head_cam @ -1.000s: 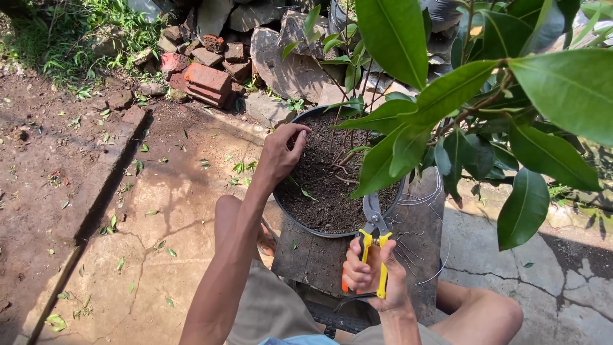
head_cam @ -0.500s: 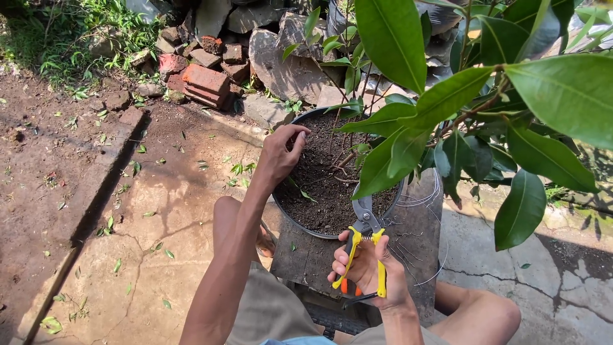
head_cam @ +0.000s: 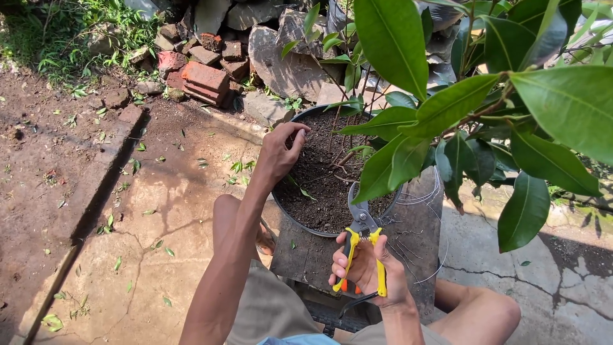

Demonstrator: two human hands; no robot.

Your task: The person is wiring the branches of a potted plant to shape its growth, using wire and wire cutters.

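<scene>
Nearest, right hand (head_cam: pixel 373 275) wrapped around yellow-handled pruning shears (head_cam: pixel 362 250), fingers curled between the spread handles, blades resting at the near rim of the black pot (head_cam: pixel 300 223). Risk here: a fingertip pinched between the handles on squeezing, or the blades nicking the pot rim or a healthy stem instead of the intended twig. Coiled wire (head_cam: pixel 429 223) just beside the pot on the dark stand (head_cam: pixel 306 255), liable to snag the shear tips. Further out, left hand (head_cam: pixel 281 153) over the soil (head_cam: pixel 319 191), fingertips pinched together narrowly, whether on anything too small to tell. Danger of that hand straying into the blades' path. Broad leaves (head_cam: pixel 408 160) screening the stems, so a blind cut likely. Beyond, bricks (head_cam: pixel 204 80) and stones.
</scene>
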